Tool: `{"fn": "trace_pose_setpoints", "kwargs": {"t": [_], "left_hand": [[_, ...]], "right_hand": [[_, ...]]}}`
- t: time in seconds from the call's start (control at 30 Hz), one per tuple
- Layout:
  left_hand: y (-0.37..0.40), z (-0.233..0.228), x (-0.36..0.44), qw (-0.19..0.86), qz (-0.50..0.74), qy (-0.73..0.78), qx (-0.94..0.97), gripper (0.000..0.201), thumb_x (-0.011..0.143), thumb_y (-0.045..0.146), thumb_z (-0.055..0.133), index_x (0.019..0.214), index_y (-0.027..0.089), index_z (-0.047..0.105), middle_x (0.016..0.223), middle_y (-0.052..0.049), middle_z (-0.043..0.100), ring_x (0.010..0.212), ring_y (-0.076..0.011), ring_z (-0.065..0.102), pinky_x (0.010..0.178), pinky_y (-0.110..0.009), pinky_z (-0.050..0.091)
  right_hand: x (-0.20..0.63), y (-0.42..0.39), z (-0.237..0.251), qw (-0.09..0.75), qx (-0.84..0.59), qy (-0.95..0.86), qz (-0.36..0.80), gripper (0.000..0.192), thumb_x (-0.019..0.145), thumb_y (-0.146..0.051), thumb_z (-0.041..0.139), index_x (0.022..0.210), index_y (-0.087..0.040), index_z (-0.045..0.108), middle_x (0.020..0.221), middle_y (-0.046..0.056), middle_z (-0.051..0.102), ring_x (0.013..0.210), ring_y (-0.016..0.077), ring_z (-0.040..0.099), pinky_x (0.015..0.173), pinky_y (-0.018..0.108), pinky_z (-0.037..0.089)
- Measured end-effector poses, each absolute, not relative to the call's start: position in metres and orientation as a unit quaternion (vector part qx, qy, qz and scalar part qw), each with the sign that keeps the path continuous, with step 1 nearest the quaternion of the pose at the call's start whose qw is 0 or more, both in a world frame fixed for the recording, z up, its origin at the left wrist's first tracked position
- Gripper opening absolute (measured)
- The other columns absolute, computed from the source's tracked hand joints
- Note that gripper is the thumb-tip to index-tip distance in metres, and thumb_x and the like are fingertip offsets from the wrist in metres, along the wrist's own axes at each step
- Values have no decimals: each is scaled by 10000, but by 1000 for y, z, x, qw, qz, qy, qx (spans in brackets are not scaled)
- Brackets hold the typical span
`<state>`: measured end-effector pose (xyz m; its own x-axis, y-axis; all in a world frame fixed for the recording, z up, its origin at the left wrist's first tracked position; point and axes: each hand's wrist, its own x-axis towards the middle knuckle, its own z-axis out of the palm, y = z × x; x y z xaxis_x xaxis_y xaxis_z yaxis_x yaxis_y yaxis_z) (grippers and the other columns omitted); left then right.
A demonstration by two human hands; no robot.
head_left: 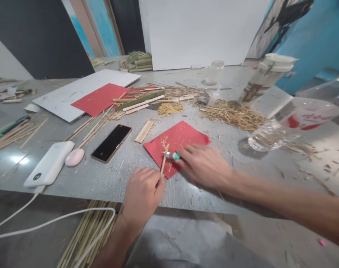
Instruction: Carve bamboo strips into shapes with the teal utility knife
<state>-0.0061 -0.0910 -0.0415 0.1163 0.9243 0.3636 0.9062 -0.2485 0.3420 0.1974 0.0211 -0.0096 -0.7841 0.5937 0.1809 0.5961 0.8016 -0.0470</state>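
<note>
- The yellow printed card [170, 108] beyond the strips carries figures too blurred to read.
- The left hand [143, 193] is closed round a thin pale bamboo stick [164, 160], which stands tilted over the red paper sheet [177, 146].
- The right hand [203, 163] grips a small teal-handled blade [171, 155], touching the stick.

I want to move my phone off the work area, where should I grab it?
Take the phone by its two long edges near the middle, coming from above. It lies flat, screen up, on the table, with bare surface along both long sides; the pink oval thing sits clear of it.
</note>
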Motion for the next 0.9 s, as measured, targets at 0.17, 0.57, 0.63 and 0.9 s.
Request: {"fn": "trace_pose_setpoints", "kwargs": {"t": [0.17,0.57,0.63,0.9], "left_hand": [[-91,-41,-6,22,261,619,741,409,1065,143,502,687,232,374,636,31,501,652,-181,475,709,-386,312],[-91,-44,-6,9,255,626,737,399,1064,151,501,691,236,389,647,19,528,665,-194,498,717,-386,324],[-91,-44,-6,8,255,627,736,397,1062,150,503,690,236,392,645,21,528,660,-193,494,714,-388,326],[-90,-42,-4,2,252,630,735,400,1056,135,492,683,233,388,637,28,530,648,-180,489,705,-389,329]], "right_hand": [[196,21,-10,89,-320,-943,-1,321,1142,-398,455,1029,-178,661,890,64,699,765,212,618,650,346,254],[192,17,-11,100,-318,-943,-19,312,1143,-377,464,999,-181,660,876,63,706,768,219,625,651,355,256],[191,18,-11,93,-319,-943,-16,287,1136,-375,482,1018,-185,662,898,65,713,792,223,635,659,353,259],[193,28,-11,88,-336,-937,-29,320,1145,-407,473,1049,-177,674,905,66,711,819,232,648,672,350,290]]}}
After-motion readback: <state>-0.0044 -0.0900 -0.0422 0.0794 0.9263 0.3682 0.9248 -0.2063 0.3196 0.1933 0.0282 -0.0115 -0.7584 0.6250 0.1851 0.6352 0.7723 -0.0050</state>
